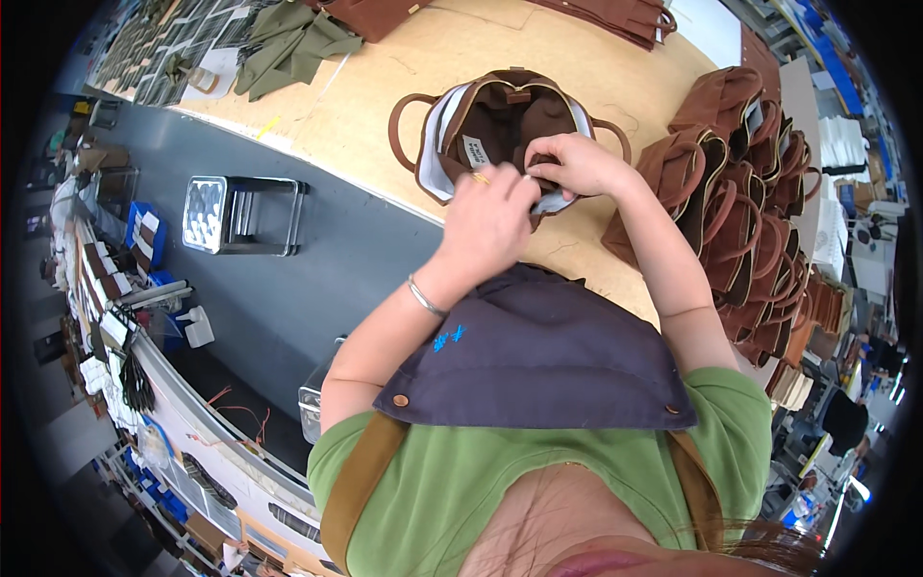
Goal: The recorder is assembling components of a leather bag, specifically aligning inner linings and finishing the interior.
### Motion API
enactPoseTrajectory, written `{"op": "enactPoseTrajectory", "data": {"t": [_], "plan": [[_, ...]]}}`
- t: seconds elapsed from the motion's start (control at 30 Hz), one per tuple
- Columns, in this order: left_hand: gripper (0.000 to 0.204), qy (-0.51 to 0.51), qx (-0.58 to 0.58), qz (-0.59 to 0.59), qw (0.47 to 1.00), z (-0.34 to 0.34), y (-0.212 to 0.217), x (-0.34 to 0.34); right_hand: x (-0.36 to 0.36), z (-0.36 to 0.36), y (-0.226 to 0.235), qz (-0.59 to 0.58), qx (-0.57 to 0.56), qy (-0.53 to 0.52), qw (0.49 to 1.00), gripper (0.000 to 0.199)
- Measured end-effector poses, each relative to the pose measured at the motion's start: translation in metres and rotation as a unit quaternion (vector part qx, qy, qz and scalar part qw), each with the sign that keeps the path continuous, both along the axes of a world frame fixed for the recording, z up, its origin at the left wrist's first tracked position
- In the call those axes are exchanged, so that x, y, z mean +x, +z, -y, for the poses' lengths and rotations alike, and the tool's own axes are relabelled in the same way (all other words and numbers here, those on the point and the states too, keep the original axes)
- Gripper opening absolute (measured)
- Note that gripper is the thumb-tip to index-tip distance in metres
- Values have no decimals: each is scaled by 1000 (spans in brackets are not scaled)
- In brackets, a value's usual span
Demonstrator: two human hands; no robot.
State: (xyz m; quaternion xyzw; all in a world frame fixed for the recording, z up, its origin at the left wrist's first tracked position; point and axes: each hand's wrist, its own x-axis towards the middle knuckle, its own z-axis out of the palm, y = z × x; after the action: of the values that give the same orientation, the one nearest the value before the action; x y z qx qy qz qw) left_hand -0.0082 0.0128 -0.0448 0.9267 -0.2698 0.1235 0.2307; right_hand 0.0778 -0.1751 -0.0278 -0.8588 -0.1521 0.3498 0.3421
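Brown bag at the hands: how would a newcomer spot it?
Find the pale tabletop, then the dark apron at its near edge. Just beyond, left hand and right hand are at the near rim of the brown bag. Unlike the brown bags heaped to its right, its mouth gapes wide, showing a white label.

A brown two-handled handbag [510, 120] rests on the pale tabletop [356, 125], mouth spread open, showing dark brown lining inside.

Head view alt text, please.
A person's left hand and right hand are close together over the near side of an open brown handbag on a tan table. More brown bags crowd the right; green cloth lies upper left.
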Motion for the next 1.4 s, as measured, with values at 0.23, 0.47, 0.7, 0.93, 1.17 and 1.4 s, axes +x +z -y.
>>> {"op": "enactPoseTrajectory", "data": {"t": [0.23, 0.47, 0.7, 0.93, 1.17, 1.4], "plan": [[12, -5, -43, 10, 999, 0, -32, -7, 2, -1, 0, 24, 52, 78, 995, 12], [9, -48, -233, -179, 955, -30, 63, 14, 18, -5, 82, -28, 134, 128, 982, 11], [10, -106, -259, -187, 942, -37, 68, 12, 19, -6, 95, -45, 147, 205, 967, 9], [12, -87, -275, -196, 937, -45, 57, 16, 31, -16, 92, -24, 110, 201, 973, 11], [12, -56, -230, -282, 930, -47, 63, 20, 37, -15, 84, -56, 124, 216, 967, 14], [13, -31, -265, -279, 922, -44, 57, 20, 40, -14, 81, -32, 132, 244, 960, 21]]}}
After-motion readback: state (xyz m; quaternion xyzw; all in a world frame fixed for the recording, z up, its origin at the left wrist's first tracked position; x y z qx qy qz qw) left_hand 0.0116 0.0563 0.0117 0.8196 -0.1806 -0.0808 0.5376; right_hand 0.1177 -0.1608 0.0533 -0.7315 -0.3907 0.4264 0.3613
